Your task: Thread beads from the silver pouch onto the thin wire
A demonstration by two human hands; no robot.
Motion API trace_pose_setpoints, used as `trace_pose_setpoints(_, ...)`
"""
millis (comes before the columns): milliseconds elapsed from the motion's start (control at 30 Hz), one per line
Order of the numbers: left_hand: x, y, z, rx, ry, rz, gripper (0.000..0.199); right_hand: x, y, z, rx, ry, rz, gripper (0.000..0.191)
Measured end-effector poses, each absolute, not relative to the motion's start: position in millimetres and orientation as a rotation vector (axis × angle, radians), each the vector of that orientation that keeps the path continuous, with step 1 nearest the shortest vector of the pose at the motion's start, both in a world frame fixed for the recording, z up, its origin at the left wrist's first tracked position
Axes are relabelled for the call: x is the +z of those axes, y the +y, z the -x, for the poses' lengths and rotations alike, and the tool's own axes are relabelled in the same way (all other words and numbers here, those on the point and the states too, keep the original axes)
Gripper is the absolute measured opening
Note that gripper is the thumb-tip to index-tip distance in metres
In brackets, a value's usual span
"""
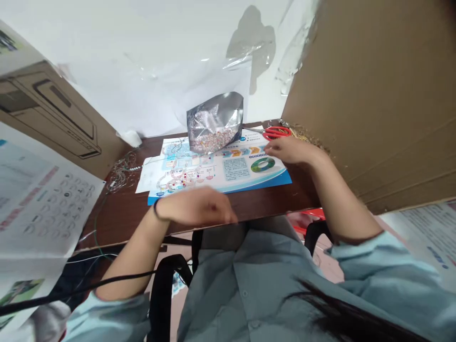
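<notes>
Red-handled scissors lie just beyond the right hand, whose grip I cannot tell

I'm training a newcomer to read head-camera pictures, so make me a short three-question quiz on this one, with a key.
1. Multiple choice. What colour are the handles of the scissors?
A) green
B) red
C) black

2. True or false. The silver bag stands on the printed sheet.

3. Short answer. Which of the person's hands is nearer to the scissors?

Key
1. B
2. True
3. The right hand
</notes>
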State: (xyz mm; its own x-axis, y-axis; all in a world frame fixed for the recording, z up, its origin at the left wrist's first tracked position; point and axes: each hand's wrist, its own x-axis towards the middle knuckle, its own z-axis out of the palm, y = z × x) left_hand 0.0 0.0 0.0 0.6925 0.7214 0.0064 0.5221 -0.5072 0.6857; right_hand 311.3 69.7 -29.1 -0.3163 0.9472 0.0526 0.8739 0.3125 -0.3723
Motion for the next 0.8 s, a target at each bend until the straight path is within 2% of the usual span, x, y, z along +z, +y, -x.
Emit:
trace_pose_setpoints(100, -13, 46, -22, 0.294, 1.065, -2.262, 0.026, -41, 117, -304, 0.401, -2.350, 1.772, 0.024)
trace_pose_setpoints(167, -30, 75, -39, 0.495, 1.326, -2.352, 0.028, -46, 132, -297, 0.395, -2.378, 1.804, 0.023)
trace_pose_setpoints(267, -55, 100, -61, 0.603, 1.463, -2.483, 0.026, -53, 134, -292, 0.365, -2.272, 1.803, 0.026)
trace_pose_setpoints(467, -83, 92, -81, 0.589, 1.664, -2.562, 0.034, -62, 121, -282, 0.268, -2.132, 1.666, 0.025)
trace_pose_setpoints(600, -84, 88, -92, 0.579, 1.655, -2.602, 0.024, -64, 117, -272, 0.245, -2.086, 1.663, 0.027)
trace_pose_setpoints(800, -88, 98, -98, 0.584, 1.611, -2.535, 0.021, -66, 115, -271, 0.177, -2.009, 1.656, 0.030)
